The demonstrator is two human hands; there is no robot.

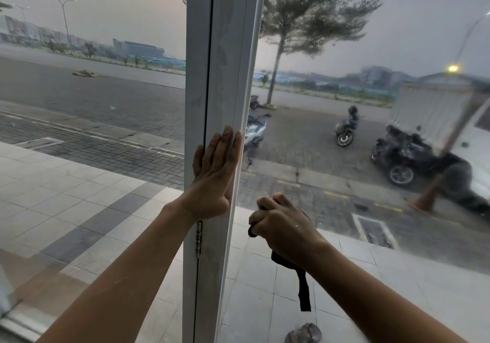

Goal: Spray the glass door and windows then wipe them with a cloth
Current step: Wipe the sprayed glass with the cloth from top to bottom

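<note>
A white upright frame (225, 58) divides two glass panes: the left pane (92, 90) and the right pane (371, 50), which is speckled with fine droplets. My left hand (214, 175) lies flat and open against the frame, fingers pointing up, just above a metal hinge (198, 239). My right hand (283, 226) is closed on a dark cloth (303, 287) and pressed to the lower part of the right pane. A strip of the cloth hangs below my wrist. No spray bottle is in view.
Outside lie a tiled walkway (66, 196), a paved lot, a tree (278, 58), several parked motorcycles (344, 127) and an orange cone (427, 196). A sandal (303, 333) lies at the bottom edge.
</note>
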